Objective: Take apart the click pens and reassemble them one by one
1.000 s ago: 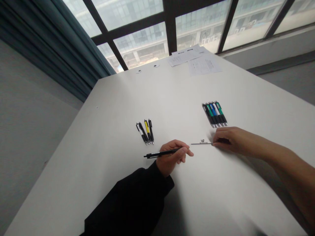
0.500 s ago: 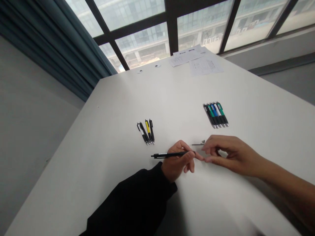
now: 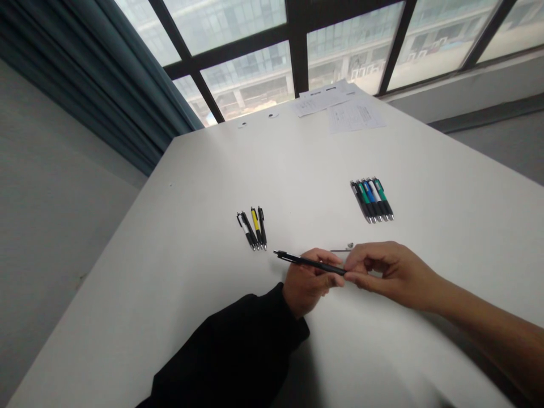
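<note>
held pen (image 3: 312, 263): 1 | left pens (image 3: 256, 226): 4 | right pens (image 3: 373, 200): 5 | thin rod (image 3: 339, 250): 1 | hands (image 3: 303, 286): 2

The left hand (image 3: 302, 286), in a black sleeve (image 3: 229, 345), holds a black pen (image 3: 312, 263) between thumb and fingers, its clip end pointing left. The right hand (image 3: 389, 272) pinches the pen's right end, its fingertips close to those of the left hand. Just beyond the hands, a thin dark rod (image 3: 339, 250) lies on the white table (image 3: 204, 192), with a small metallic piece (image 3: 351, 245) beside it. Four pens (image 3: 252, 228) lie to the left, one yellow and black; a row of pens (image 3: 372, 200) lies farther right. Papers (image 3: 357, 115) rest at the far edge, near the window (image 3: 298, 62).
</note>
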A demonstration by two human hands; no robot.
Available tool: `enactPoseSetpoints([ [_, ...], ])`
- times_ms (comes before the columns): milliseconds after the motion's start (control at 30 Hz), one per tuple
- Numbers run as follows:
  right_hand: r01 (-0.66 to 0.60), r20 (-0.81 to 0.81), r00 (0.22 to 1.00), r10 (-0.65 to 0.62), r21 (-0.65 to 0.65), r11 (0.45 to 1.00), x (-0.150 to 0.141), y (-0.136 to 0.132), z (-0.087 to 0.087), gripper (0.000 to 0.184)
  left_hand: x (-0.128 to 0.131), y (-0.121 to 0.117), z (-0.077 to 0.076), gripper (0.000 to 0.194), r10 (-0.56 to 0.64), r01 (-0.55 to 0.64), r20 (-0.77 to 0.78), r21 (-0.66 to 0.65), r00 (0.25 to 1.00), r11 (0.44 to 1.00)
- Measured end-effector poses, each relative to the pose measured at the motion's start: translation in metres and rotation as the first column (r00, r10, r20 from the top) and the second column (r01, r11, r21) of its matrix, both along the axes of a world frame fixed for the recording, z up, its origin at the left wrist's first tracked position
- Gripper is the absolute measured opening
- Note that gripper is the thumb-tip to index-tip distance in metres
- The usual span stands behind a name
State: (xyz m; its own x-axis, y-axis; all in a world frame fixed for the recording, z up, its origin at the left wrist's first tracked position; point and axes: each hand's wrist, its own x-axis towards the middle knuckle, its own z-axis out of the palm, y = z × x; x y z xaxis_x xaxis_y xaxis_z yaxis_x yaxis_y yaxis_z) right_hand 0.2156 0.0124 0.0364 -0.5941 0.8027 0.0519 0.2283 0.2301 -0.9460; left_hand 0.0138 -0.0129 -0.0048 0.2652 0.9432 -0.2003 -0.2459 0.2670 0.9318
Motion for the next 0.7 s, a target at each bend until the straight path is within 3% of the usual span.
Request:
enactPoseSetpoints([
  [100,0.027,0.022,0.999,-0.027,-0.032,0.999,0.010,0.006,0.001,0.021,-0.007,0.004,-0.004,0.072,0.040,-0.046,0.091,0.065,0.995,0.997],
  [167,0.052,0.027,0.998,-0.050,-0.061,0.997,0.022,0.012,0.004,0.020,-0.018,0.008,-0.004,0.064,0.114,-0.123,0.093,0.106,0.989,0.987],
  [267,0.007,0.098,0.995,0.005,-0.121,0.993,0.040,0.021,0.008,0.023,-0.037,0.012,-0.002,0.045,0.103,-0.085,-0.128,0.138,0.986,0.987],
  [333,-0.034,0.201,0.978,0.061,-0.135,0.990,0.048,0.025,0.010,0.024,-0.045,0.013,0.000,0.034,0.090,-0.006,-0.320,0.255,0.943,0.967],
  [433,-0.086,0.355,0.925,0.133,-0.146,0.986,0.054,0.029,0.009,0.021,-0.046,0.012,0.000,0.018,0.131,0.162,-0.539,0.462,0.832,0.872],
  [500,-0.101,0.428,0.891,0.149,-0.134,0.986,0.054,0.031,0.006,0.017,-0.044,0.011,-0.002,0.013,0.185,0.248,-0.599,0.565,0.779,0.787],
  [600,-0.092,0.491,0.862,0.125,-0.090,0.992,0.053,0.033,0.003,0.014,-0.039,0.011,-0.006,0.012,0.286,0.301,-0.637,0.651,0.716,0.697],
  [700,-0.084,0.521,0.847,0.101,-0.056,0.995,0.053,0.034,0.001,0.013,-0.037,0.013,-0.009,0.015,0.372,0.333,-0.676,0.676,0.636,0.657],
])
